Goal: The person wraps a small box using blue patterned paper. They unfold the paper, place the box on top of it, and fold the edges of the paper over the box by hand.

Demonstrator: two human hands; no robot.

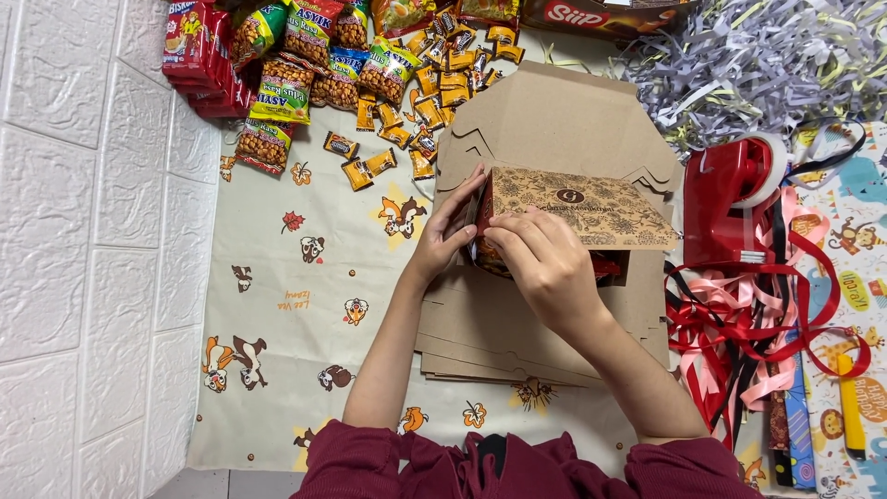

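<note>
A printed cardboard box (577,214) is gripped at its near end by the curled fingers of the left hand (443,236) and right hand (545,259), above a stack of flat cardboard (480,333) beside the red tape dispenser (730,199).

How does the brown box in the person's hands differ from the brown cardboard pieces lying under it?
The box is folded up into shape, while the cardboard pieces lie flat and unfolded in a stack. The box's top shows a dark printed pattern; the flat pieces look plain. The left hand and right hand touch the box at its open end, while the flat pieces lie untouched on the cloth. Both are the same brown cardboard.
</note>
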